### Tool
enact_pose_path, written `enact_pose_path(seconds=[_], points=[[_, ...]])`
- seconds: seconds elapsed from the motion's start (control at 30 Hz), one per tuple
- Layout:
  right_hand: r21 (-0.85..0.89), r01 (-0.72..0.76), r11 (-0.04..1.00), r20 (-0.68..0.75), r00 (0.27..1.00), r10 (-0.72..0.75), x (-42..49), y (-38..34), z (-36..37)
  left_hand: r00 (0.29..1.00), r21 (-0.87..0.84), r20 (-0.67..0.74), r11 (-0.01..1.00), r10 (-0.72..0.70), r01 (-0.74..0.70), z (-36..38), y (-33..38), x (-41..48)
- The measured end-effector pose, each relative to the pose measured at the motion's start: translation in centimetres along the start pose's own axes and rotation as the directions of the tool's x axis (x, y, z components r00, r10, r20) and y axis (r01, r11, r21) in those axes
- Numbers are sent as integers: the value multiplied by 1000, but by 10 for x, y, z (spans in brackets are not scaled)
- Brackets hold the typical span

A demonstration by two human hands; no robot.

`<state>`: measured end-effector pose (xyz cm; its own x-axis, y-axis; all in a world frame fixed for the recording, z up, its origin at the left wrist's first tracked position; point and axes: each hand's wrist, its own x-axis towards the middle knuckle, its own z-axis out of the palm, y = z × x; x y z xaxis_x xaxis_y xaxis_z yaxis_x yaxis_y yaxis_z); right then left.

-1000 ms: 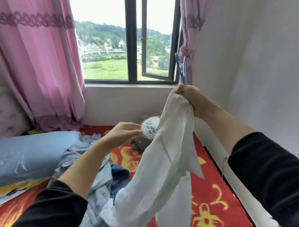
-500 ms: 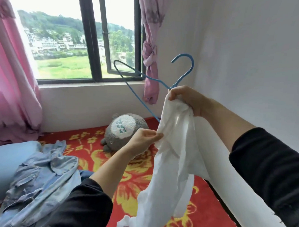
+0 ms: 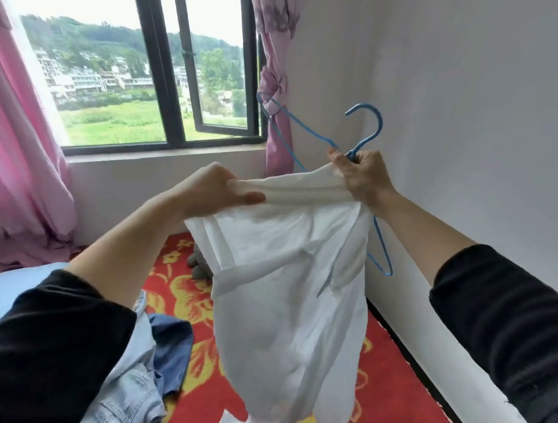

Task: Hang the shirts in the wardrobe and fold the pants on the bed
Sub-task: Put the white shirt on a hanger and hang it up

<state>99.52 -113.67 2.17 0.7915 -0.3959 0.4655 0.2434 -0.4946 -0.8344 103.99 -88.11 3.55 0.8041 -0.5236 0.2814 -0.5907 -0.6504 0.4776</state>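
Since half a second ago the left hand [image 3: 219, 190] has risen from the cloth's lower edge and drawn the top of the white shirt [image 3: 290, 290] out sideways, so that a taut band of fabric now spans between both hands at mid-frame. Its fingers and thumb pinch that bunched upper edge, while the right hand [image 3: 364, 175] is curled round the other end of it together with the neck of the blue wire hanger [image 3: 368, 124], whose hook stands up toward the upper right and whose one shoulder shows below the wrist. The rest of the shirt hangs loose above the bed [image 3: 390, 382] with its red floral cover. The step in hand looks to be opening the shirt to dress the hanger; next, I judge, a hanger shoulder must be fed into the neck opening, which calls for finding that opening first. Denim pants [image 3: 126, 403] lie crumpled at lower left, unfolded, and a grey plush toy [image 3: 198, 266] peeps out behind the shirt. No wardrobe is in view. No brand, label or writing can be read.
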Motion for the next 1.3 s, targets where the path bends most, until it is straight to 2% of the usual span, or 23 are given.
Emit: enact_pose_path(seconds=[0.03,0.07,0.13,0.17,0.2,0.27,0.3,0.37,0.43,0.57,0.73,0.97,1.1,1.23,1.3], points=[[-23,27,999,10,1000,-27,-1,2,4,999,15,-9,999,-36,36,-3,1,-2],[-60,63,996,27,998,-61,-2,4,8,998,-55,-31,997,-55,53,-8,2,-3],[-137,133,982,54,990,-127,-1,4,13,999,-372,15,926,-52,54,-21,0,-5],[-157,159,975,53,987,-153,0,2,13,997,-471,68,879,-46,73,-28,-3,-6],[-157,179,971,41,984,-175,3,0,14,992,-455,114,884,-63,109,-30,-6,-7],[-128,188,974,22,982,-186,4,-1,15,979,-292,120,937,-164,193,-23,-14,-8],[-116,176,978,32,984,-173,1,0,17,971,-298,85,924,-225,241,-16,-20,-8],[-93,118,989,46,992,-114,-7,9,22,944,-418,20,856,-328,306,-4,-29,-10],[-15,15,1000,61,998,-14,-15,21,27,922,-426,-1,834,-388,351,4,-39,-10],[231,-143,962,193,976,99,-27,29,23,888,-375,-7,825,-459,424,15,-57,-9],[194,-287,938,346,915,208,-48,58,5,825,-259,-144,825,-547,502,28,-74,-15],[-114,-297,948,426,847,317,-79,104,6,799,-135,-294,851,-524,508,35,-80,-25],[-171,-224,960,359,893,272,-87,100,37,857,-86,-292,904,-425,419,46,-62,-31],[-359,-33,933,307,940,151,-101,84,84,911,-119,-280,953,-303,280,61,-36,-36],[-389,-18,921,268,954,132,-105,82,101,946,-104,-213,968,-244,226,63,-29,-41]])
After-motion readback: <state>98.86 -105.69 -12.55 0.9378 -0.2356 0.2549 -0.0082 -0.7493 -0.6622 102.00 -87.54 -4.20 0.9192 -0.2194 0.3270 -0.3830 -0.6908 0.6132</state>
